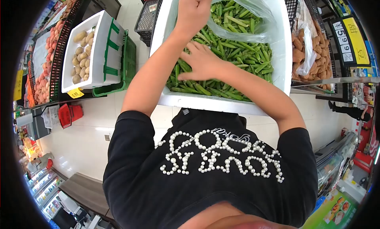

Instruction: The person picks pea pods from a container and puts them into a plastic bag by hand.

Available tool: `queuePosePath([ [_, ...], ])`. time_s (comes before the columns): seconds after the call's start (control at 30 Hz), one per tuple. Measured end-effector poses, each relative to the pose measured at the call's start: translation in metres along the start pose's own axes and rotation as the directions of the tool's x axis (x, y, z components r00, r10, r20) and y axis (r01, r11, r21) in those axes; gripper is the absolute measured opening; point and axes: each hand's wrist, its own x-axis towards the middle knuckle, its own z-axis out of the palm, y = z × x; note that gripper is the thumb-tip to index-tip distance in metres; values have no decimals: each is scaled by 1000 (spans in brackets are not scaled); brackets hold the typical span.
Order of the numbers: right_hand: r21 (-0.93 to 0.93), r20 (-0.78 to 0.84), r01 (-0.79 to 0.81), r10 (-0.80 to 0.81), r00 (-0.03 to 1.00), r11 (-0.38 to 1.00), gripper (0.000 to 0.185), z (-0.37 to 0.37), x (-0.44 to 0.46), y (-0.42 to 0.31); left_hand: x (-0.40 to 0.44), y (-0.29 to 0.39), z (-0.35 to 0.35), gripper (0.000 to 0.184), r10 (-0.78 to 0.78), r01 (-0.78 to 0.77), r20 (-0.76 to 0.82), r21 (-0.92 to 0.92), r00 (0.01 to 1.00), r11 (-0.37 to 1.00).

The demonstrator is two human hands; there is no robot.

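Note:
A white foam box (287,63) full of green pea pods (253,55) stands right in front of me. At its far side, my left hand (194,9) pinches the edge of a clear plastic bag (259,36). The bag's mouth gapes toward me, with pea pods showing inside or through it. Nearer to me, my right hand (202,63) lies on the loose pods at the left part of the box, its fingers spread. Nothing is gripped in it that I can see.
On the left, a white box (103,43) of potatoes sits by a green crate (128,63). Brown tubers (312,55) fill a bin on the right, beside a yellow price sign (356,41). A red basket (70,114) is at left; a person (352,111) is far right.

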Motion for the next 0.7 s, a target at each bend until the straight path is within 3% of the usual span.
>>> queuePosePath([
  [0.07,-25,108,-155,157,982,988,96,13,23,7,-1,-1,-3,13,-29,29,9,-5,1000,1000],
  [0.13,-48,74,-163,166,983,985,93,21,26,1,-2,-2,-6,14,-136,138,41,-47,990,989],
  [0.27,-41,100,-115,119,988,993,89,27,10,3,0,0,-5,15,-93,94,8,-43,996,995],
  [0.33,-1,184,-120,118,976,993,87,19,4,-8,2,0,-6,15,-115,116,19,-59,993,991],
  [0.43,19,280,-121,111,953,992,87,4,1,-24,4,-5,-3,14,-17,16,-19,-49,1000,999],
  [0.7,112,377,-254,195,905,961,89,-7,7,-33,4,-4,-5,13,-100,101,26,-51,995,994],
])
